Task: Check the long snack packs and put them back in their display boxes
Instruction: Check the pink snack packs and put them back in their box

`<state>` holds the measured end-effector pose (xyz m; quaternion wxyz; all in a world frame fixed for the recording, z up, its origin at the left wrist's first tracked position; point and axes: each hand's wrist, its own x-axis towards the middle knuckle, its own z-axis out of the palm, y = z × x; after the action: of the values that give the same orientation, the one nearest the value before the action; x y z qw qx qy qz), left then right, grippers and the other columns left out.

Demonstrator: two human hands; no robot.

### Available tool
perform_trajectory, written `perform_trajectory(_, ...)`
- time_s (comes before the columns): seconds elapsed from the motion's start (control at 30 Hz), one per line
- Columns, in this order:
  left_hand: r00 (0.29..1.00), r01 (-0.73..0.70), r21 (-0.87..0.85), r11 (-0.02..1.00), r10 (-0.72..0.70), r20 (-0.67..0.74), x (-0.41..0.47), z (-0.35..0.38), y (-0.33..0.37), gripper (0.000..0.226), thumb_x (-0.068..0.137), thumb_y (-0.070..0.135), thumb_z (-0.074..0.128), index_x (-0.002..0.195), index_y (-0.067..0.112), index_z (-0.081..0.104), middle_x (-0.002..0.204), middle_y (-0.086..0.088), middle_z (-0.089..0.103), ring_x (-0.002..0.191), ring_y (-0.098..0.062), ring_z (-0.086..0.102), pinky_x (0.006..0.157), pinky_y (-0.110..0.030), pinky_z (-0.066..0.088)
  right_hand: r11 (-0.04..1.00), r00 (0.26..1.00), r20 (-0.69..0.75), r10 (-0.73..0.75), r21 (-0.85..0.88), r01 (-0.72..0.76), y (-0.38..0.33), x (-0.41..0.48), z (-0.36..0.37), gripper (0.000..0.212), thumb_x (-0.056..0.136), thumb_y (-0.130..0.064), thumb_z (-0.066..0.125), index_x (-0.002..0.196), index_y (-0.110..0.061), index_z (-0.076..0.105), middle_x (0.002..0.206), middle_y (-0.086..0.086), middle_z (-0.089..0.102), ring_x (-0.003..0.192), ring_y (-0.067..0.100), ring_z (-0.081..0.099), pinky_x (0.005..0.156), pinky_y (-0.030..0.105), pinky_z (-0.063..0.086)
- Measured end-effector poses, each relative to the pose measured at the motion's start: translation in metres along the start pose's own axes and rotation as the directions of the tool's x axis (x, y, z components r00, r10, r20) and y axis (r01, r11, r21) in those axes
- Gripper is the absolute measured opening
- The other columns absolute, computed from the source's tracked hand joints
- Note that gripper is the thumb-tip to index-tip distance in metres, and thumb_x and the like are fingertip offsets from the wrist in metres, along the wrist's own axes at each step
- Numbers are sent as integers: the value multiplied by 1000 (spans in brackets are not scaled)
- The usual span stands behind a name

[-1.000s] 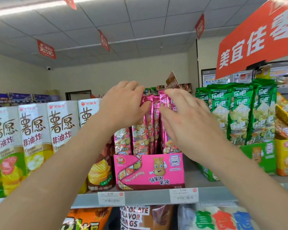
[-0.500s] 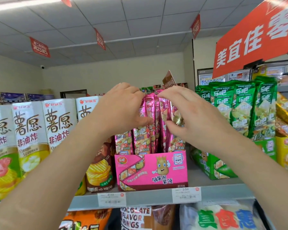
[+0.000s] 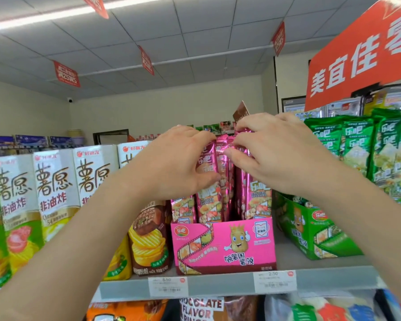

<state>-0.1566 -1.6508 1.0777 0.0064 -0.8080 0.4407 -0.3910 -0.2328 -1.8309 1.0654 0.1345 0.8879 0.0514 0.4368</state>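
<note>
The grey shelf (image 3: 218, 284) runs across the lower frame, and the pink display box (image 3: 225, 247) sits on it dead center. The long pink snack packs (image 3: 208, 181) stand upright inside. Your left hand (image 3: 171, 163) curls round their tops, and your right hand (image 3: 278, 156) pinches one beside it.

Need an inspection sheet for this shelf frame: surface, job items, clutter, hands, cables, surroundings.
Surface: grey shelf, with price tags on its front edge.
Job's things: pink packs stand upright in the pink display box; green packs stand in the green display box to its right.
Clutter: white chip cartons lined up left of the pink box.
Hands: left hand grips pink packs near their tops; right hand pinches pack tops on the right.
Cables: nothing seen.
Surroundings: red sign upper right, red banners hanging from the ceiling, snack bags on the shelf below.
</note>
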Motion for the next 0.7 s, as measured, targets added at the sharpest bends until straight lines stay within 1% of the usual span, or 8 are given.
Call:
perform_trajectory(0.1, 995, -14, -70, 997, 7, -98, -6, -9, -3, 68, 77, 58, 68, 132, 20, 56, 117, 0, 66, 111, -21, 54, 88, -31, 38, 996, 999, -23, 27, -87, -29, 2, -1, 0, 53, 93, -54, 25, 93, -20, 66, 105, 0, 55, 99, 21, 56, 84, 42, 42)
perform_trajectory(0.2, 987, 8, -185, 983, -37, -156, -9, -12, 0, 66, 68, 57, 77, 123, 22, 63, 106, 3, 68, 100, -21, 61, 86, -37, 48, 996, 998, -54, 31, -80, -35, 4, -1, 5, 41, 95, -50, 34, 94, -20, 62, 104, 1, 52, 94, 21, 54, 79, 40, 41)
perform_trajectory(0.33, 966, 2, -396, 918, -104, -237, -16, -10, 2, 62, 61, 37, 89, 117, 21, 67, 103, 6, 67, 95, -16, 63, 87, -37, 51, 997, 986, -167, 12, 78, 1, 4, -7, 13, 25, 92, -40, 48, 112, -24, 49, 127, 0, 50, 119, 22, 49, 96, 46, 34)
perform_trajectory(0.43, 921, -68, -540, 839, -156, -358, -25, -16, -1, 67, 62, 31, 89, 122, 22, 62, 109, 14, 60, 95, -8, 60, 89, -37, 52, 977, 957, -287, 31, 211, 32, 0, -12, 16, 32, 91, -35, 54, 121, -25, 48, 147, 3, 38, 137, 21, 35, 108, 49, 22)
perform_trajectory(0.5, 865, -169, -581, 796, -163, -475, -31, -22, -2, 74, 66, 24, 87, 131, 21, 53, 114, 17, 54, 96, -5, 56, 88, -35, 52, 947, 911, -407, 67, 313, 70, -11, -17, 16, 36, 91, -34, 51, 124, -21, 50, 146, 6, 40, 136, 22, 37, 108, 44, 23)
perform_trajectory(0.57, 781, -264, -594, 760, -193, -594, -36, -28, 0, 76, 72, 15, 86, 135, 16, 44, 107, 9, 52, 89, -4, 55, 75, -24, 49, 867, 899, -424, 106, 482, 125, -28, -25, 15, 42, 93, -37, 50, 131, -21, 46, 144, 2, 42, 133, 15, 39, 108, 36, 28)
perform_trajectory(0.63, 682, -326, -601, 730, -258, -684, -40, -31, 3, 76, 76, 10, 83, 136, 8, 38, 96, 10, 51, 74, -2, 53, 65, -20, 46, 751, 944, -312, 106, 647, 130, -52, -35, 18, 50, 94, -48, 48, 139, -30, 35, 139, -11, 43, 125, 3, 44, 101, 27, 38)
perform_trajectory(0.7, 591, -384, -640, 666, -355, -725, -44, -28, 5, 76, 77, 4, 80, 137, 1, 33, 95, 18, 57, 71, 1, 55, 65, -20, 47, 688, 978, -193, 83, 721, 84, -72, -41, 23, 61, 93, -57, 50, 145, -39, 23, 133, -17, 45, 112, -2, 51, 88, 23, 46)
